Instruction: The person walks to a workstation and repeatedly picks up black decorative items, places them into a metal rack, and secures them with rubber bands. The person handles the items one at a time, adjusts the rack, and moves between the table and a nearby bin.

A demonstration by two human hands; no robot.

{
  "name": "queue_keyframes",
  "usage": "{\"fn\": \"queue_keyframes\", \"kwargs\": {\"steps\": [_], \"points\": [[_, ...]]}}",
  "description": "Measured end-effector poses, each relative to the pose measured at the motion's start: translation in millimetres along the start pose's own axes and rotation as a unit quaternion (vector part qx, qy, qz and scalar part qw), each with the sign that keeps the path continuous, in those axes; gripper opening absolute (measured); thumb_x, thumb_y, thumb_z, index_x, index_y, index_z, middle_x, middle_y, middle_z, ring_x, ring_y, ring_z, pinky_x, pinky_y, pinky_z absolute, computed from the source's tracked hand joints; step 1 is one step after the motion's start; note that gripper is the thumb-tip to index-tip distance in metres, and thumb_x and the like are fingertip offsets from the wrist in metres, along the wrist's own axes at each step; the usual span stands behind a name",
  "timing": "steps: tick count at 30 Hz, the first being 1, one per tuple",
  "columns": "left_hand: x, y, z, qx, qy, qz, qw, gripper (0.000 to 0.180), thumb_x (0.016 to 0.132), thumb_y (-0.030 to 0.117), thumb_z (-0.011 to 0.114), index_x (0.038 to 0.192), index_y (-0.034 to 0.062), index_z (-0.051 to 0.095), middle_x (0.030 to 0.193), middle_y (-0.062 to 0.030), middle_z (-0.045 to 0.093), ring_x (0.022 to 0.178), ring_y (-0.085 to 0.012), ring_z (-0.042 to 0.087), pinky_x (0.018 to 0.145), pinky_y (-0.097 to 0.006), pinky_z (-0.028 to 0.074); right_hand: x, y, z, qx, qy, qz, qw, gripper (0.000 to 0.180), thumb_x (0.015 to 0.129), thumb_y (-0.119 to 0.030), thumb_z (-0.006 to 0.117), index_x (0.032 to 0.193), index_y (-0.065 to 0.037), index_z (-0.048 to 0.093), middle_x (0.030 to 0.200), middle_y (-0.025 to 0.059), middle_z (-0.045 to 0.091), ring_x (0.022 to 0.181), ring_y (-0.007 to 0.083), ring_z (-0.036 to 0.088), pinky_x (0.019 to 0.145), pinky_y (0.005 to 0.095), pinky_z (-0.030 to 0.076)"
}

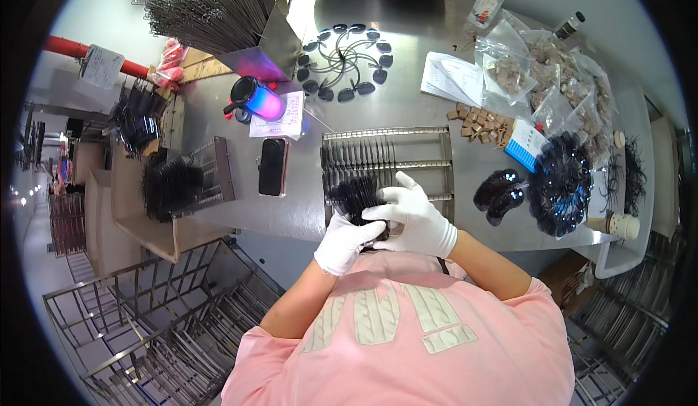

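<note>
Both my hands wear white gloves and meet at the near edge of the metal table. A fanned stack of thin dark pieces, which look like sunglass lenses, sits in my left hand, closed around its near end. My right hand has its fingers bent onto the stack from the right, with one finger raised. What its fingertips pinch is partly hidden. Just beyond lies a metal slotted rack; a row of thin dark pieces stands upright in its left part.
Sunglasses form a ring at the back. Left are a phone, a glowing cylindrical speaker and a box of wire rods. Right are brown blocks, dark lens piles, plastic bags and a bottle.
</note>
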State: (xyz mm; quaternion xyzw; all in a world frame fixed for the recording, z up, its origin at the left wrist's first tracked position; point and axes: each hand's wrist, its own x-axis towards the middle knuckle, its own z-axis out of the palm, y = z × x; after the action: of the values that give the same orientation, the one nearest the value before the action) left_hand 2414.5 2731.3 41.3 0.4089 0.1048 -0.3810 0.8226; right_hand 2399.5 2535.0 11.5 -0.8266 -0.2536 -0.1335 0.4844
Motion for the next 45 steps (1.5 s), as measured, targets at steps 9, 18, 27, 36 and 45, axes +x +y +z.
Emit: {"fn": "queue_keyframes", "kwargs": {"steps": [9,18,27,36,45], "points": [[24.3,-25.4,-21.7,-0.061,0.058,-0.021,0.996,0.034,0.097,0.004,0.069,0.130,0.0058,0.061,0.114,-0.0127,0.072,0.109,-0.0301,0.073,0.093,-0.041,0.062,-26.4,30.9,-35.1,0.339,0.113,0.330,0.874,0.050,0.083,-0.005,0.082,0.130,-0.007,0.066,0.122,0.0061,0.069,0.122,0.0168,0.061,0.113,0.0396,0.044],[5.3,-31.7,-40.2,-0.086,0.127,-0.023,0.988,0.031,0.099,0.011,0.071,0.128,0.0096,0.061,0.114,-0.0090,0.069,0.114,-0.0279,0.069,0.094,-0.041,0.058,-17.0,108.5,-2.8,-0.049,-0.026,0.163,0.985,0.052,0.073,-0.024,0.090,0.119,-0.017,0.069,0.115,0.0062,0.073,0.110,0.0249,0.069,0.124,0.0595,0.020],[-12.2,-22.0,-43.0,-0.149,0.041,0.019,0.988,0.046,0.097,0.000,0.065,0.141,0.0039,0.052,0.120,-0.0126,0.066,0.124,-0.0317,0.064,0.107,-0.044,0.052,-49.0,118.6,-58.3,-0.175,-0.125,0.127,0.968,0.079,0.068,-0.041,0.092,0.139,-0.023,0.064,0.133,0.0182,0.068,0.134,0.0316,0.058,0.120,0.0670,0.022],[-12.6,-13.9,-45.6,-0.102,0.017,0.013,0.995,0.051,0.092,-0.006,0.070,0.138,0.0037,0.052,0.124,-0.0137,0.068,0.122,-0.0332,0.067,0.105,-0.046,0.056,-36.9,111.9,-87.2,-0.251,-0.185,0.091,0.946,0.081,0.063,-0.041,0.091,0.139,-0.025,0.064,0.154,0.0250,0.045,0.145,0.0435,0.042,0.118,0.0632,0.028],[13.4,-11.7,-11.4,-0.109,-0.016,-0.015,0.994,0.052,0.092,-0.004,0.071,0.141,0.0026,0.053,0.129,-0.0167,0.068,0.114,-0.0273,0.070,0.090,-0.033,0.058,-14.8,88.9,-70.0,-0.299,-0.123,-0.059,0.944,0.103,0.050,-0.035,0.096,0.142,-0.014,0.056,0.157,0.0237,0.043,0.145,0.0461,0.038,0.120,0.0612,0.024]]}}
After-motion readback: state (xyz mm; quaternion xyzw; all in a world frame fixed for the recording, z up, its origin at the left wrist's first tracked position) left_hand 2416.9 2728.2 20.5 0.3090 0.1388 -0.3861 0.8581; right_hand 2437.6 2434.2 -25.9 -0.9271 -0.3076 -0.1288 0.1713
